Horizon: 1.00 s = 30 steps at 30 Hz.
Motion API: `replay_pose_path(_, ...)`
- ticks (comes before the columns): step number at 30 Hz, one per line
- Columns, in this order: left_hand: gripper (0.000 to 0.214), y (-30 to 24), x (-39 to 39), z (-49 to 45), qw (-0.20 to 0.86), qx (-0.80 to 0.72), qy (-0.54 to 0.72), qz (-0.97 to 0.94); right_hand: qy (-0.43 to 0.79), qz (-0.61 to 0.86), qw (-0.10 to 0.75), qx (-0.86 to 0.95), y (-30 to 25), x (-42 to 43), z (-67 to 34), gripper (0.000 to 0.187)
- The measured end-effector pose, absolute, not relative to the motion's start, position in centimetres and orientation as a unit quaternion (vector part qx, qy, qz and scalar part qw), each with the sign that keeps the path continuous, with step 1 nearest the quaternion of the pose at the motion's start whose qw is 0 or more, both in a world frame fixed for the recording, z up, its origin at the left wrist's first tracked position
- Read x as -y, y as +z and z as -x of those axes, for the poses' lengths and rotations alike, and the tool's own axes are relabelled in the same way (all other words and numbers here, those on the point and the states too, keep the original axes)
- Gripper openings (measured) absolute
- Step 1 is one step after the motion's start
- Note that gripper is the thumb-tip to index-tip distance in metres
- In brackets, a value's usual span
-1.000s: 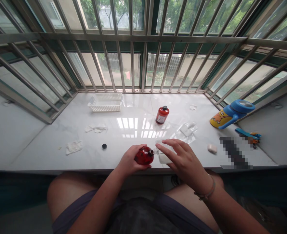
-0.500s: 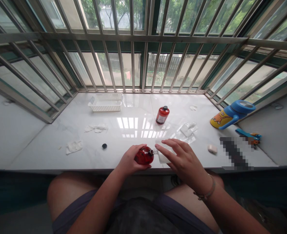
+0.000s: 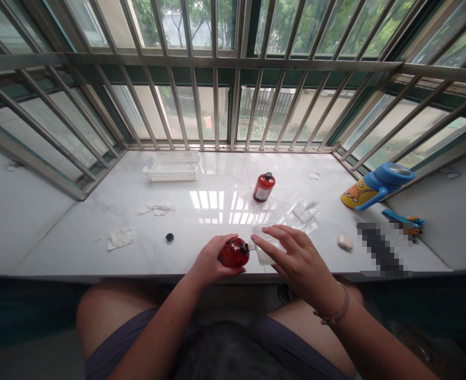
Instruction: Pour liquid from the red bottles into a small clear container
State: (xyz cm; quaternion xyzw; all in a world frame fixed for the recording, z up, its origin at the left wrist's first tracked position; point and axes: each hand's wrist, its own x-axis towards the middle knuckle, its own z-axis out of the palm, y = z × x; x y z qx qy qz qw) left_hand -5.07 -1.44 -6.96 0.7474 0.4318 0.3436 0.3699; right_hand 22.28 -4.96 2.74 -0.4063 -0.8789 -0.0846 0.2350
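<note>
Our left hand (image 3: 211, 258) is clenched around a red bottle (image 3: 234, 252), holding it on its side with the neck pointing to three o'clock. Our right hand (image 3: 302, 258) grasps a clear cup (image 3: 265, 249), with the fingers (image 3: 274, 235) spread over it and steadying it against the near part of the surface (image 3: 98, 258). The bottle's neck sits just beside the cup's rim, so the two hands meet around that one spot. The cup and bottle are both near the surface's front edge, directly ahead of our lap.

As far as we can judge, the opening step is done: the red bottle has no cap on, and a small black cap (image 3: 170, 237) lies on its own at nine o'clock from our hands. The cup already holds something pale, though we cannot tell how much, nor whether anything is flowing from the neck right now.

Other things appear untouched. A second red bottle (image 3: 263, 187) stands upright at twelve o'clock with its cap on. A white plastic basket (image 3: 171, 169) sits at eleven o'clock against the window bars (image 3: 216, 95). Crumpled wipes (image 3: 120, 239) lie at nine o'clock, and a white bar of soap (image 3: 344, 241) rests at three o'clock. A blue and yellow cup (image 3: 375, 187) lies on its side at two o'clock.
</note>
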Motion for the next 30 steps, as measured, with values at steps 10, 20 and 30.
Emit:
replay_pose_path(10,0.089,-6.93,1.39,4.93,0.377,-0.431,0.346,-0.744,-0.099,0.394,0.23,0.884,2.47,4.71,-22.42,0.063)
replay_pose_path(20,0.089,-7.12,1.37,5.05,0.376,-0.43,0.347,-0.744,-0.111,0.39,0.231,0.885,2.39,4.62,-22.52,0.059)
replay_pose_path(30,0.09,-7.27,1.36,5.07,0.371,-0.429,0.347,-0.747,-0.111,0.392,0.228,0.884,2.44,4.64,-22.59,0.06)
